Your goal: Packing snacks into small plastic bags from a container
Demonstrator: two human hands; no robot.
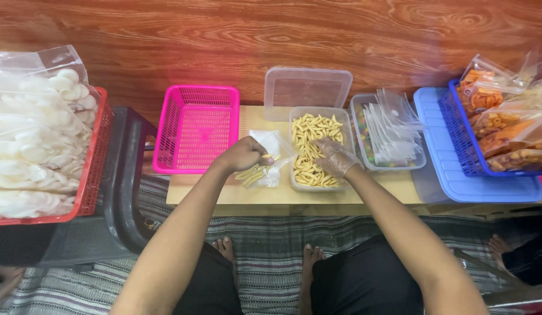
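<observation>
My left hand (pixel 245 154) holds a small clear plastic bag (pixel 265 166) partly filled with yellow stick snacks, on the low wooden table (pixel 224 195). My right hand (pixel 335 157), in a thin clear glove, reaches into a clear plastic tub (pixel 295 116) full of the same yellow snack sticks. Its fingers are curled among the sticks, and whether they grip any is hidden. The tub's lid (pixel 309 90) leans behind it.
An empty pink basket (pixel 196 128) sits left of the bag. A second tub (pixel 357 125) with empty clear bags stands right. A blue basket (pixel 457 146) of filled snack packets rests on a blue lid. A red basket (pixel 93 169) of white crackers sits far left.
</observation>
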